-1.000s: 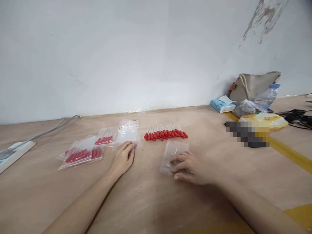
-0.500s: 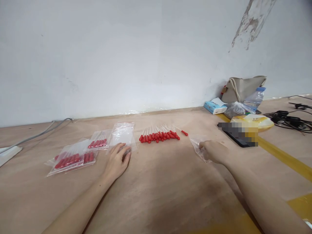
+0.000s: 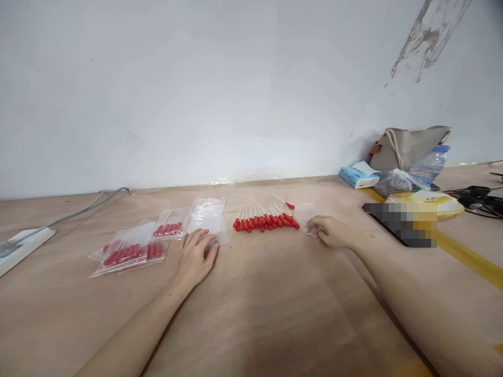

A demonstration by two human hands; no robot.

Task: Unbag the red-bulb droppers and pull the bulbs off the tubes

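My left hand (image 3: pixel 198 255) lies palm down with its fingers spread, fingertips at the near edge of some clear zip bags (image 3: pixel 207 217). My right hand (image 3: pixel 327 230) is closed in a pinch on a clear plastic bag (image 3: pixel 307 213), just right of a row of red-tipped white sticks (image 3: pixel 267 222). Their red ends point toward me. One loose red-tipped stick (image 3: pixel 290 206) lies askew at the row's far right end, close to the bag. Left of my left hand are bags filled with such sticks (image 3: pixel 123 254), overlapping, and one more filled bag (image 3: pixel 168 229).
A white power strip (image 3: pixel 29 248) with a grey cable is at the far left. On the right are a dark phone-like object (image 3: pixel 387 225), partly blurred out, a blue tissue pack (image 3: pixel 357 175), a yellow-and-white packet (image 3: pixel 426 203), a bottle (image 3: pixel 432 162), a beige bag (image 3: pixel 416 146) and black cables (image 3: pixel 479 198).
My right hand has moved left with the plastic bag, closer to the row. The loose stick has shifted left and away from me against the row. My left hand stays by the zip bags.
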